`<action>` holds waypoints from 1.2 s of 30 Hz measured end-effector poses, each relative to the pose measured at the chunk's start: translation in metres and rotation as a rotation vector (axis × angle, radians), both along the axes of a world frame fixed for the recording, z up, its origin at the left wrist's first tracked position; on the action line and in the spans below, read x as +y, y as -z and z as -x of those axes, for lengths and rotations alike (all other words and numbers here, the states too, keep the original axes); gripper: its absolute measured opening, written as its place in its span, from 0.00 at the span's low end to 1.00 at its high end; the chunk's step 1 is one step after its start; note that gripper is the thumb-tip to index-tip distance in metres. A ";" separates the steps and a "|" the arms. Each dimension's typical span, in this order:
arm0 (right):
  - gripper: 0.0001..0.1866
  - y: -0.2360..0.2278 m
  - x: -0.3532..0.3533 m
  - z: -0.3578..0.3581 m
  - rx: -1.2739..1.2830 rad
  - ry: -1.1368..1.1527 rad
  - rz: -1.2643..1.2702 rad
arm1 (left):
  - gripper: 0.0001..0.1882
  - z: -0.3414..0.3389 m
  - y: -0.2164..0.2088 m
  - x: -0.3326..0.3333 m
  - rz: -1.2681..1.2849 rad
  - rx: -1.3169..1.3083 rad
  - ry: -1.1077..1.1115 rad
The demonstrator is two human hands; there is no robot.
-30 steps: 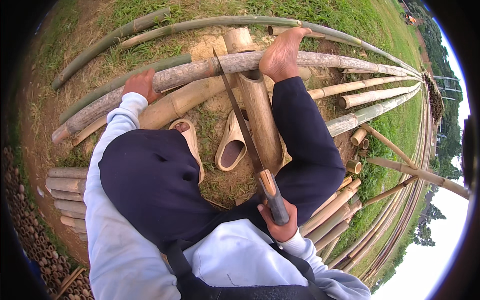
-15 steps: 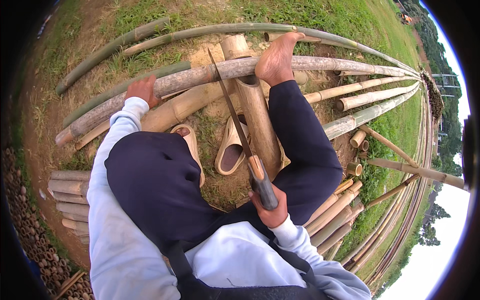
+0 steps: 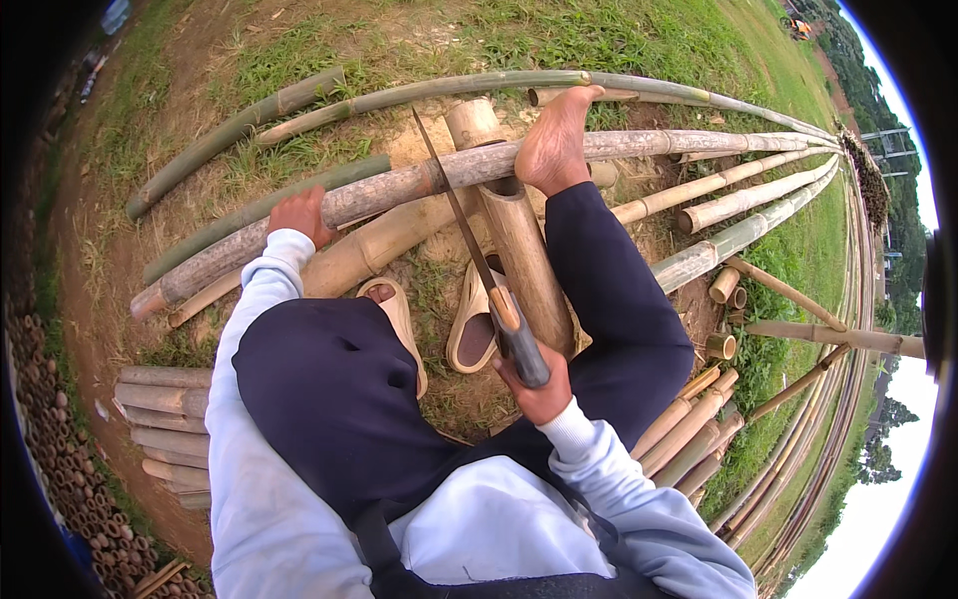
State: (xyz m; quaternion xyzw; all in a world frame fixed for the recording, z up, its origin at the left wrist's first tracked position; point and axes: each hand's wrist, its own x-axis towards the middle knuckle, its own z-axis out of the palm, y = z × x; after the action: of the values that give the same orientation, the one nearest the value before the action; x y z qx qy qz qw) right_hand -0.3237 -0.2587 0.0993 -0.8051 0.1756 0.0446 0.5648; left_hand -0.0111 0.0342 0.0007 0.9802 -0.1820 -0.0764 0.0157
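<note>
My right hand (image 3: 539,387) is closed round the dark grip of a handsaw (image 3: 509,319). Its long blade slants away from me and lies across a thick bamboo pole (image 3: 399,190), its tip reaching past the far side. To the left of the blade, my left hand (image 3: 302,217) is wrapped over the same pole. My bare right foot (image 3: 557,150) rests on the pole just right of the blade. Beneath, a thick bamboo support (image 3: 524,260) slopes toward me. Whether the teeth sit in a groove is too small to tell.
Green bamboo poles (image 3: 419,92) lie beyond on grass. Cut bamboo lengths (image 3: 170,399) are stacked at left, others (image 3: 689,429) at right. A sandal (image 3: 472,329) lies between my legs. Many short bamboo rings (image 3: 80,469) fill the lower left. A bamboo frame (image 3: 838,334) stands right.
The saw and my right hand have moved forward, away from me, across the pole. My left hand keeps its hold and my foot stays on the pole. The whole view has shifted slightly.
</note>
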 end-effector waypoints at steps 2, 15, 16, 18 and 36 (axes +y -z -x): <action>0.23 -0.022 0.000 0.061 0.027 0.012 0.023 | 0.33 -0.001 0.003 -0.002 0.017 -0.033 0.008; 0.13 0.020 0.004 -0.053 -0.034 0.001 0.046 | 0.33 -0.009 -0.002 -0.002 -0.009 -0.008 0.003; 0.16 0.001 0.006 -0.013 0.014 0.022 0.010 | 0.33 0.000 0.000 -0.001 -0.009 -0.020 0.009; 0.20 -0.029 0.010 0.053 0.035 0.055 0.002 | 0.33 0.000 0.000 0.001 -0.001 -0.001 0.017; 0.17 -0.038 0.002 0.048 0.021 0.017 0.071 | 0.33 -0.003 0.002 0.004 -0.012 -0.012 0.023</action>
State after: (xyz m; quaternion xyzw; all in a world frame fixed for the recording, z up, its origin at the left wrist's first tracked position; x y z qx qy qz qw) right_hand -0.3713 -0.2565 0.1375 -0.8225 0.1898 0.0421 0.5346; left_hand -0.0082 0.0379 -0.0009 0.9786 -0.1928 -0.0715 0.0076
